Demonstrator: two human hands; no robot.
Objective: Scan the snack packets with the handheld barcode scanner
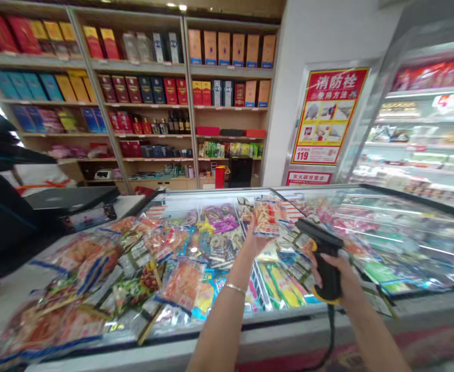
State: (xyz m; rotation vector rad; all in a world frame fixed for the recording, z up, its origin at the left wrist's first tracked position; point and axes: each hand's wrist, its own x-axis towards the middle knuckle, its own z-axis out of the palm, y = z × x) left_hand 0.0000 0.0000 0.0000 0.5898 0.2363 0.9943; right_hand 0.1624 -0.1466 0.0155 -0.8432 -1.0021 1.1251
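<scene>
My left hand (255, 236) is closed on a clear food packet (266, 216) with red print and a blue edge, held up over the freezer. In my right hand (333, 268) is a black and yellow barcode scanner (323, 258), its head tilted toward the left and its cable hanging down. The scanner's head is apart from the packet, to its right. Many similar bags lie heaped on the glass to the left, among them a packet of orange shredded food (182, 283) and a large clear bag (95, 258).
A chest freezer (328, 323) with glass lids spans the front. A person in dark clothes (2, 206) stands at the left beside a black-topped counter (72, 199). Shelves of boxed goods (149, 67) line the back wall. An open display fridge (424, 124) stands at the right.
</scene>
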